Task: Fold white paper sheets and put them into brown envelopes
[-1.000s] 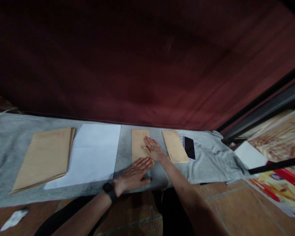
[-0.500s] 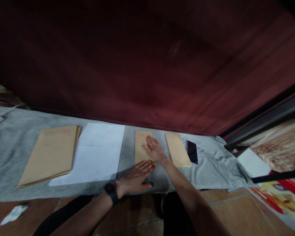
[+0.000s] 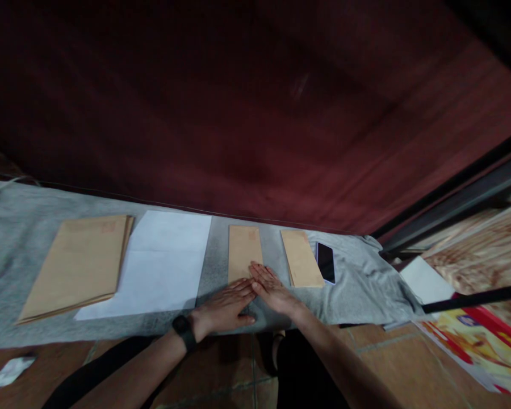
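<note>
A narrow brown envelope (image 3: pixel 244 249) lies upright on the grey cloth (image 3: pixel 17 250). My left hand (image 3: pixel 225 308), with a black watch on the wrist, rests flat on its near end, fingers stretched out. My right hand (image 3: pixel 271 289) lies flat beside it, fingertips on the envelope's lower right edge. A second narrow brown envelope (image 3: pixel 300 258) lies to the right, and a dark phone (image 3: pixel 326 262) lies beside that one.
A stack of large brown envelopes (image 3: pixel 79 263) and white paper sheets (image 3: pixel 159 261) lie to the left. A dark red wall rises behind the cloth. Tiled floor, a black bar (image 3: pixel 472 298) and colourful printed sheets (image 3: pixel 485 341) are at the right.
My right hand has slid down the envelope toward me, from its middle to its near end, and now lies next to my left hand. The left hand has barely moved.
</note>
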A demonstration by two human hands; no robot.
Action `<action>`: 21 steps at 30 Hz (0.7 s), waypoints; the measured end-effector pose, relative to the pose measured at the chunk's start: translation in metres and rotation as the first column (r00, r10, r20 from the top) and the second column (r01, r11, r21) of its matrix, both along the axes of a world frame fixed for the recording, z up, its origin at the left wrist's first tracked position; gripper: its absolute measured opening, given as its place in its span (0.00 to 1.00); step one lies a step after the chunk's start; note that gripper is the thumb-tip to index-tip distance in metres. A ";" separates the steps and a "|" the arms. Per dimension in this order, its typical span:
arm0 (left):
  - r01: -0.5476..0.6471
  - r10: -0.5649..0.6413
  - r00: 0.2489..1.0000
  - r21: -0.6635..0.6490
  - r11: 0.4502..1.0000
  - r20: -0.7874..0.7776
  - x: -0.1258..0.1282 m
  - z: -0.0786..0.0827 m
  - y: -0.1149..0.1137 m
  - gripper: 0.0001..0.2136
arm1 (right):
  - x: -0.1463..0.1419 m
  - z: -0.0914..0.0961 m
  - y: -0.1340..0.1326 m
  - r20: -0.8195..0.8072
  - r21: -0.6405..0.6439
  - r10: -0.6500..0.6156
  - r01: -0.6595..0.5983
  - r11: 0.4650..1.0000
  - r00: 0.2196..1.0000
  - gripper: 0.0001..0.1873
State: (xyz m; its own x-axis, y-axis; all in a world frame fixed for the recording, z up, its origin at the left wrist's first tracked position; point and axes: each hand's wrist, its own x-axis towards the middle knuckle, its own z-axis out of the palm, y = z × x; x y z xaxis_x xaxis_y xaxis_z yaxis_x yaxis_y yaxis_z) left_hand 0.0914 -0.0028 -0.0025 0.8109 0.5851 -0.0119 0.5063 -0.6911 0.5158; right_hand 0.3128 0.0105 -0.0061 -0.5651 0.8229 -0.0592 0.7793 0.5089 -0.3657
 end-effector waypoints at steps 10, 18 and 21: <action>0.023 -0.022 0.999 0.009 1.000 -0.032 0.001 0.013 -0.002 0.36 | -0.019 -0.001 0.066 0.065 0.039 0.052 -0.054 0.998 0.997 0.29; 0.042 -0.042 0.999 -0.025 0.999 0.002 -0.001 0.018 -0.002 0.37 | -0.062 -0.009 0.140 0.094 0.134 0.021 -0.033 0.990 0.995 0.32; 0.040 -0.041 0.999 -0.041 0.998 -0.020 -0.001 0.020 -0.002 0.38 | -0.063 -0.014 0.143 0.110 0.132 0.038 -0.053 0.990 0.993 0.32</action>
